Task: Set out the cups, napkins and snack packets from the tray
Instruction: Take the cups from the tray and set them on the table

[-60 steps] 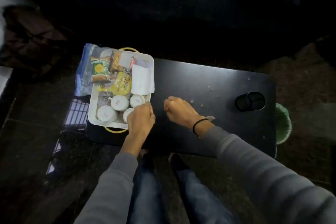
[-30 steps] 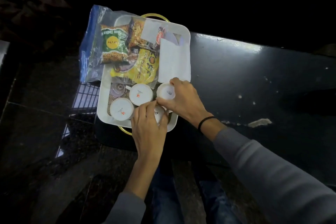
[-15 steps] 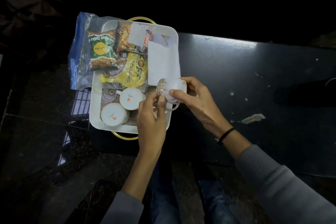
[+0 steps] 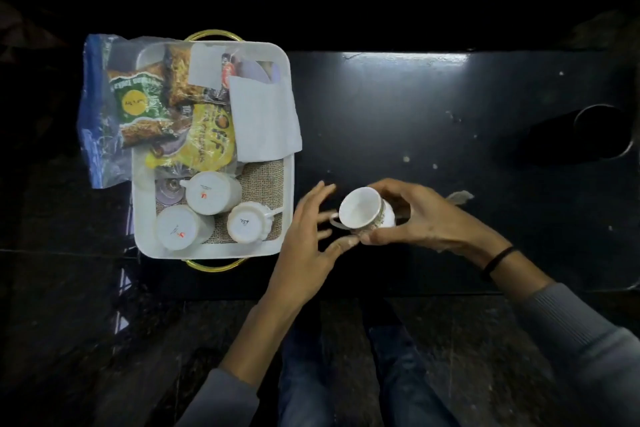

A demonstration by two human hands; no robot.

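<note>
A white tray (image 4: pixel 142 218) with gold handles sits at the left end of the black table (image 4: pixel 415 107). Three white cups stand upside down in it: one (image 4: pixel 211 191), one (image 4: pixel 178 227) and one (image 4: pixel 246 221). White napkins (image 4: pixel 263 118) and snack packets (image 4: pixel 204 142) in a clear bag fill its far half. My right hand (image 4: pixel 422 215) grips a patterned white cup (image 4: pixel 363 210), tilted on its side just right of the tray, mouth facing me. My left hand (image 4: pixel 304 229) is beside the cup, fingers spread, fingertips near its handle.
A round black holder (image 4: pixel 602 132) lies at the table's right end. Small crumbs and a scrap (image 4: pixel 459 196) dot the tabletop. A blue-edged plastic bag (image 4: pixel 93 114) hangs over the tray's left side. My knees are below the table's near edge.
My right hand has carried the cup out of the tray to the right, over the table, and turned its mouth toward me. My left hand let go and opened.
</note>
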